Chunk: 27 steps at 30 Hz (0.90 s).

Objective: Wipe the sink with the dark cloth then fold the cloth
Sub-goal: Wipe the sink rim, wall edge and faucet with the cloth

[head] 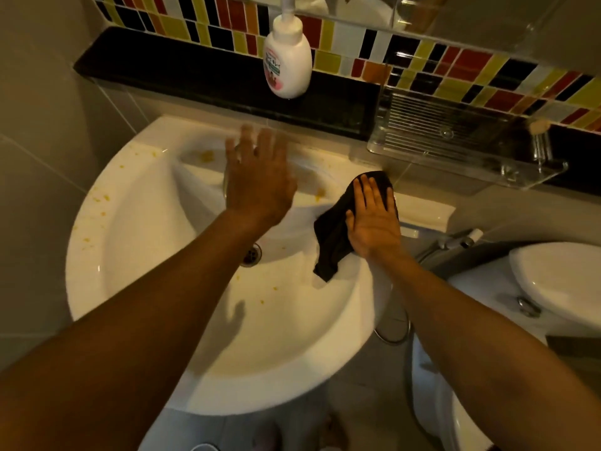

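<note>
A white round sink [97, 249] fills the middle of the head view, speckled with yellow-orange spots on its left rim and in the bowl. The dark cloth [331, 236] lies draped over the sink's right rim, one corner hanging into the bowl. My right hand [374, 219] rests flat on the cloth, fingers spread, pressing it down. My left hand [260, 180] hovers blurred over the back of the bowl, fingers apart, holding nothing and hiding the tap. The drain [252, 253] shows just beside my left forearm.
A white soap pump bottle [287, 65] stands on the black ledge [162, 70] behind the sink. A clear plastic rack [455, 148] sits at the right of the ledge. A white toilet [559, 284] and a spray hose [455, 242] stand to the right.
</note>
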Tool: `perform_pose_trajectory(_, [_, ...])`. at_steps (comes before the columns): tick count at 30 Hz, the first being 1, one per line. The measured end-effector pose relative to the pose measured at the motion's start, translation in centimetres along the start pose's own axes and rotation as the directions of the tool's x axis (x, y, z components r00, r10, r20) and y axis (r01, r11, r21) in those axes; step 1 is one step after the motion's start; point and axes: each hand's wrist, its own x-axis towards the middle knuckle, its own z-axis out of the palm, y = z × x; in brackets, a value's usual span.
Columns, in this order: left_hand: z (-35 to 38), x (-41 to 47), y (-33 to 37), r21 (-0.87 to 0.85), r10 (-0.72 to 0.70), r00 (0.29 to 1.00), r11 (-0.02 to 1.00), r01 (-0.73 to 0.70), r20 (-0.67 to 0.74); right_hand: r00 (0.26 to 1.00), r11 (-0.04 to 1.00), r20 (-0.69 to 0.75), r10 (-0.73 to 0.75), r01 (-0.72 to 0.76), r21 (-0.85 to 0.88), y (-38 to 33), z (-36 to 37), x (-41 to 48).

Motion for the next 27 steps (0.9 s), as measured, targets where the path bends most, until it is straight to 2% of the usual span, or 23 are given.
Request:
perform_pose_trajectory(1, [0.1,0.5,-0.8,-0.020,-0.083,0.994,0.996,0.085,0.066,1.000,1.000,-0.001,-0.021,0.021,-0.007,-0.1,0.0,0.7])
perform_pose_trajectory(3, [0.5,1.0,-2.0,-0.065,-0.140,0.982,0.987,0.149,0.124,0.999,0.999,-0.002,-0.050,0.050,-0.008,-0.3,-0.1,2.0])
perform_pose_trajectory(9, [1.4,1.3,-2.7,-0.152,-0.162,0.987,0.976,0.159,-0.007,0.947,0.948,0.046,-0.317,0.315,0.035,0.5,-1.1,6.1])
perform_pose_trajectory(13, [1.9,1.6,-3.4,-0.083,-0.117,0.992,0.990,0.113,-0.044,0.935,0.935,0.035,-0.353,0.351,0.052,0.5,-1.2,7.5])
perform_pose_trajectory(16, [2.0,1.6,-3.3,-0.080,-0.125,0.991,0.989,0.121,-0.042,0.966,0.964,0.015,-0.256,0.254,0.083,0.1,-1.0,6.8])
perform_pose_trajectory(20, [2.2,1.6,-3.4,-0.080,-0.139,0.989,0.988,0.135,-0.042,0.999,0.994,0.012,0.038,-0.039,0.107,0.3,-0.2,2.0])
perform_pose_trajectory(23, [2.2,1.7,-3.4,-0.088,-0.147,0.988,0.986,0.143,-0.037,0.988,0.963,0.028,0.151,-0.153,0.220,-0.1,0.2,-4.8])
perform_pose_trajectory(27, [1.8,1.6,-3.0,-0.096,-0.151,0.988,0.985,0.147,-0.032,0.962,0.873,0.056,0.269,-0.268,0.407,-3.7,0.7,-15.7])
